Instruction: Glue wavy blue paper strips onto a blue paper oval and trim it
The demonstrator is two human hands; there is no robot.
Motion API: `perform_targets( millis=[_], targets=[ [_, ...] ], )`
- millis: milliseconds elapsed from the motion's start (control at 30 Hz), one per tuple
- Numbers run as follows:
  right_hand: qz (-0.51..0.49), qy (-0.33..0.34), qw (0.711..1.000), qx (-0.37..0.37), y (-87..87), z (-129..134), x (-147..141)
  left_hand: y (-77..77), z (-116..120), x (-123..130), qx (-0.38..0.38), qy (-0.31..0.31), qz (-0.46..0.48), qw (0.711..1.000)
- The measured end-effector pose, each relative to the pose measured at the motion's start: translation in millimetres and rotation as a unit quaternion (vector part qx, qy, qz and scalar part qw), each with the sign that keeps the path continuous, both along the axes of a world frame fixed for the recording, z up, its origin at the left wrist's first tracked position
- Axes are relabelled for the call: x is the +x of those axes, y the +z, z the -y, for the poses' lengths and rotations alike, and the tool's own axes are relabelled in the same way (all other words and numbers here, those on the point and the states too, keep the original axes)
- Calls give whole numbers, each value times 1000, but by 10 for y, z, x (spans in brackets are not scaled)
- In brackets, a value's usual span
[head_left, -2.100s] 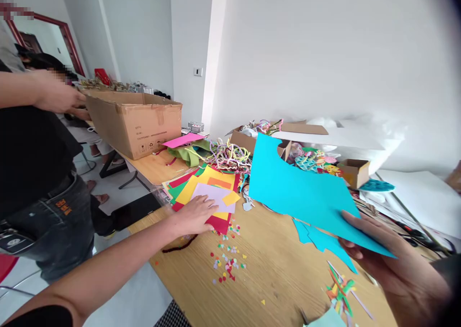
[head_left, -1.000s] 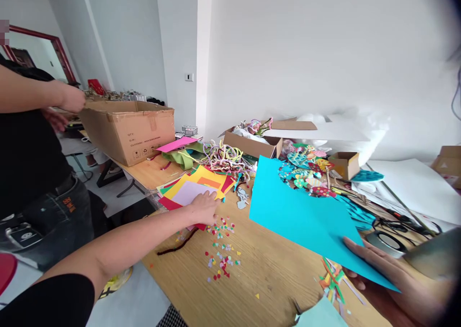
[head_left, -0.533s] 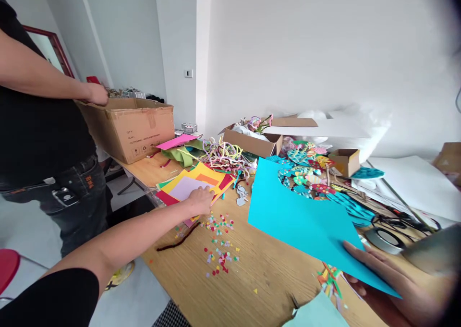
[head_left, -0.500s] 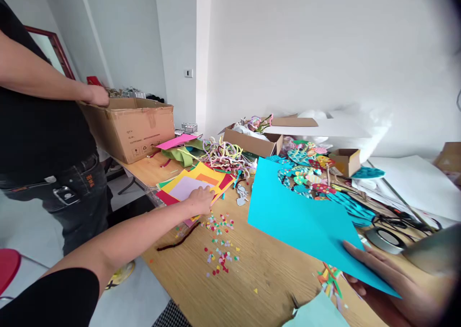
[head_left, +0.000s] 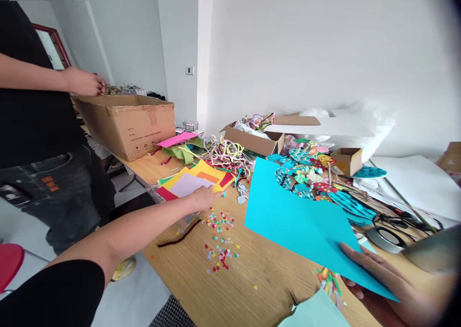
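My right hand (head_left: pixel 382 274) grips a bright blue sheet of paper (head_left: pixel 295 221) by its lower right corner, thumb on top and fingers beneath. A curved piece is cut out of the sheet's upper edge. Stretched across the table, my left hand (head_left: pixel 203 199) is at the near right edge of a fanned stack of coloured papers (head_left: pixel 183 185), with lilac, yellow, orange and red sheets showing. Its fingers reach out to the right and appear to hold nothing, though their undersides are hidden. Small paper confetti (head_left: pixel 221 221) lies scattered just below this hand.
Another person's hand (head_left: pixel 86 82) is above a large cardboard box (head_left: pixel 144 130) at the left. Pipe cleaners (head_left: pixel 226 151), painted cutouts (head_left: pixel 306 173), a tape roll (head_left: pixel 386 239) and cables crowd the back and right. A pale green sheet (head_left: pixel 317 312) lies at the near edge.
My left hand has slid slightly right and toward me over the paper stack's edge. The other person's hand has lifted and shifted left above the box. The blue sheet has hardly moved.
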State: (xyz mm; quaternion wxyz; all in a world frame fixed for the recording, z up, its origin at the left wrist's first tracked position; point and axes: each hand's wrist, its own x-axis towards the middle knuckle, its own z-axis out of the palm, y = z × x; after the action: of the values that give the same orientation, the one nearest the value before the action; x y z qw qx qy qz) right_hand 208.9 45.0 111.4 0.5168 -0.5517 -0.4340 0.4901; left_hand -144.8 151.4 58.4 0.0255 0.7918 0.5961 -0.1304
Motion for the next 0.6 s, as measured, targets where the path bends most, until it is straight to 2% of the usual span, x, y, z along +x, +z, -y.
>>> perform_targets(
  millis=[133, 267, 467, 600],
  targets=[
    [-76, 9, 995, -71, 2, 27, 13, 110, -85, -210, -10, -12, 24, 1000],
    [-87, 32, 989, -114, 12, 7, 24, 155, -125, -318, -37, -6, 20, 999],
    [-107, 45, 981, -157, -54, -6, 0, 31, -56, -180, -26, -4, -9, 1000],
    [-100, 32, 984, -145, -39, 42, -66, -60, -17, -144, 2, -6, -17, 1000]
  ],
)
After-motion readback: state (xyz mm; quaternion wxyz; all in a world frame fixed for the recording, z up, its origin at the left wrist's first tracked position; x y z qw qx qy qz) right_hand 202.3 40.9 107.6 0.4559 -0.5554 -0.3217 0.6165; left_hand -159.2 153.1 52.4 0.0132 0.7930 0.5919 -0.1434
